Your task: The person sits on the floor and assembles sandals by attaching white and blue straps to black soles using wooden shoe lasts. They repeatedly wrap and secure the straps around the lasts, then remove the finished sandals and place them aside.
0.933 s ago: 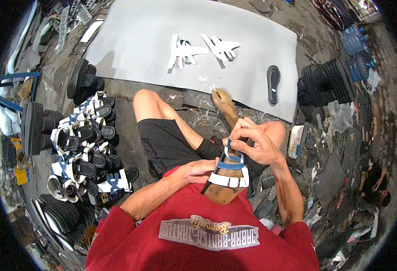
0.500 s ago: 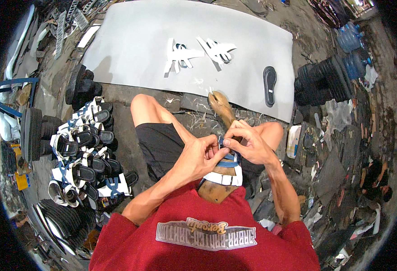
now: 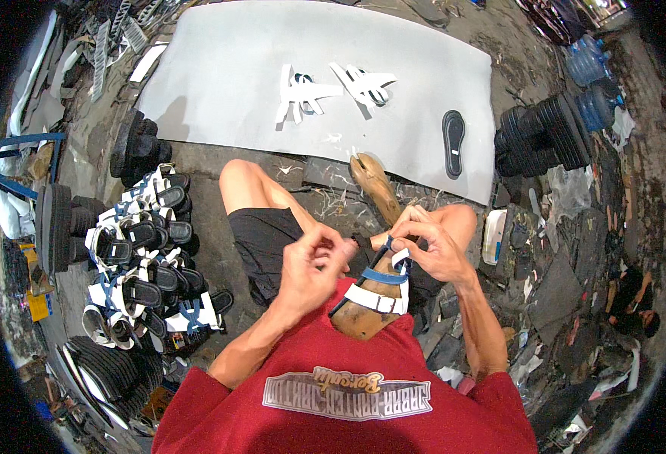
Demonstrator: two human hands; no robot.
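— Holding what? The right hand pinches a white sandal strap on the wooden foot form in the lap.
— Left hand looks curled shut, maybe pulling thread. Strap's soft, bendy; grab its edge.

Bright, even daylight — soft shadows only, mild glare on the grey sheet. Centre is sharp; heavy fisheye bending and a black vignette at the rim — details there smear.

sandal workshop | stacked soles (black) | finished sandals
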